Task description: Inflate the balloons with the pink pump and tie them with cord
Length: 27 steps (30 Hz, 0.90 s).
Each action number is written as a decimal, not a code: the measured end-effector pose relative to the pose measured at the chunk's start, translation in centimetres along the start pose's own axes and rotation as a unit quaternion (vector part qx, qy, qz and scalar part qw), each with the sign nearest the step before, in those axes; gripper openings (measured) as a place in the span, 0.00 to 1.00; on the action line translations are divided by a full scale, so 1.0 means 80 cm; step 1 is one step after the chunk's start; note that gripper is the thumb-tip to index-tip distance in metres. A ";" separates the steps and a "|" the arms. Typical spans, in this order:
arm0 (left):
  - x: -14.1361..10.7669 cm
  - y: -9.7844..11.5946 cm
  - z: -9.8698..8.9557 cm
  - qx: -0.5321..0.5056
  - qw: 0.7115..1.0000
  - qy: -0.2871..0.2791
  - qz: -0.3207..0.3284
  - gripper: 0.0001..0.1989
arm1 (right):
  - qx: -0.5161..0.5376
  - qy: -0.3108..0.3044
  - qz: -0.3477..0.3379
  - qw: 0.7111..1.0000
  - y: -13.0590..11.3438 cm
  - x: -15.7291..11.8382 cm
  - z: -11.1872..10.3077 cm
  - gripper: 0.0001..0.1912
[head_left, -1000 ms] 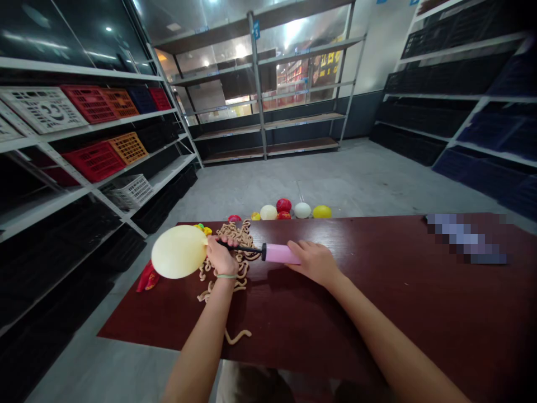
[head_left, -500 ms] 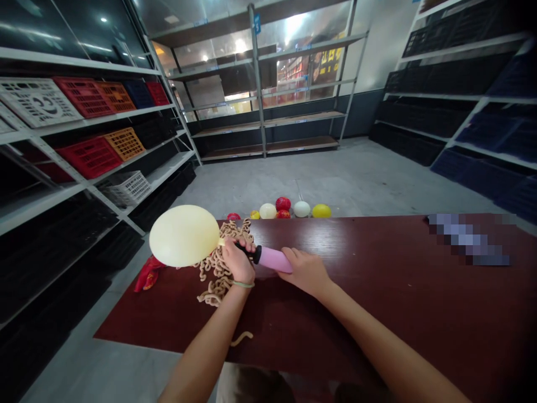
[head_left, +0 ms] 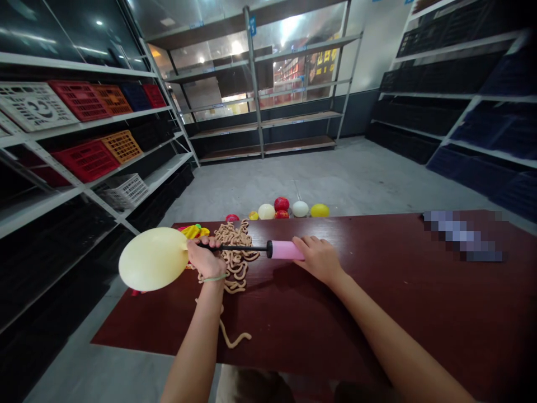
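Observation:
A pale yellow balloon (head_left: 153, 259), blown up large, sits on the end of a hand pump. My left hand (head_left: 206, 258) is closed around the pump's black handle end and the balloon's neck. On the pump's pink barrel (head_left: 287, 250) my right hand (head_left: 319, 258) is wrapped. Between the hands the black rod (head_left: 245, 248) shows, drawn well out of the barrel. Beneath and behind the rod lies a heap of tan, curly strings (head_left: 237, 268), with one loose strand (head_left: 233, 340) nearer me. Yellow and red limp balloons (head_left: 193, 231) lie partly hidden behind my left hand.
The dark red table (head_left: 335, 330) bears a blurred-out item (head_left: 464, 236) at its right. Beyond its far edge, several blown-up balloons (head_left: 320, 210) rest on the floor. Shelves with crates (head_left: 90, 159) stand left; a metal rack (head_left: 260, 120) stands behind, more shelving right.
My left hand has moved left with the balloon, and my right hand slightly right. The pump's rod now shows long between them, where before handle and barrel were close together.

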<state>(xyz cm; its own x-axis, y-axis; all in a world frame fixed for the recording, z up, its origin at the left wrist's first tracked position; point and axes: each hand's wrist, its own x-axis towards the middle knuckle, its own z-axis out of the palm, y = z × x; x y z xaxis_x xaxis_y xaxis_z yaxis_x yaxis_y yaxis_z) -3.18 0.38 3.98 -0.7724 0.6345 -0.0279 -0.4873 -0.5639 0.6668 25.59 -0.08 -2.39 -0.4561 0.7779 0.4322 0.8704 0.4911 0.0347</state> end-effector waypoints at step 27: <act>-0.037 -0.012 0.012 0.009 1.000 -0.002 0.002 0.10 | 0.049 -0.012 0.038 0.998 -0.024 0.000 -0.006 0.18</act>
<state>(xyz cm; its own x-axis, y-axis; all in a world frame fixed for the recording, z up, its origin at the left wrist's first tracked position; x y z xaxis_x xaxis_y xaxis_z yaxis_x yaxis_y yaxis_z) 0.02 -0.44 4.15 -0.7732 0.6338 -0.0223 -0.4764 -0.5572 0.6802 23.99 -1.25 -2.06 -0.3939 0.8233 0.4087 0.8812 0.4648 -0.0869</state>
